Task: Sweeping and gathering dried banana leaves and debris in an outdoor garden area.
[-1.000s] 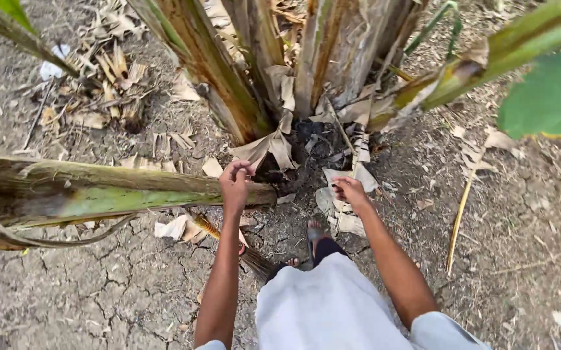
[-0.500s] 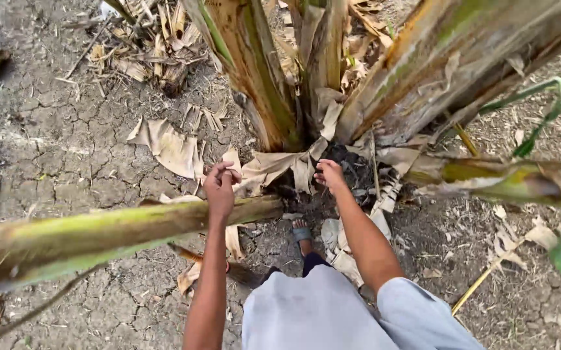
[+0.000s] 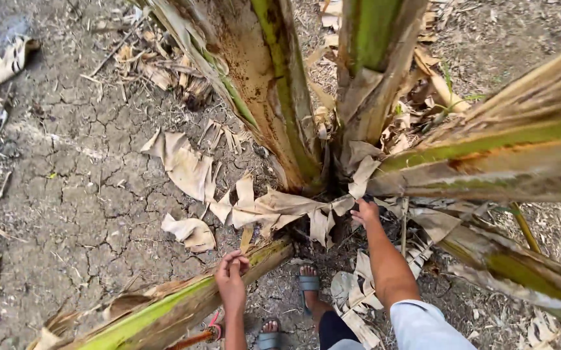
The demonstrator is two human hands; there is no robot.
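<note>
Two hands: left fingers (image 3: 234,262) pinched on cut stalk (image 3: 164,310), right fingers (image 3: 361,209) gripping dry leaf (image 3: 274,209).

No packages, labels, signs or screens anywhere in view. Only plant matter and bare ground show.
</note>
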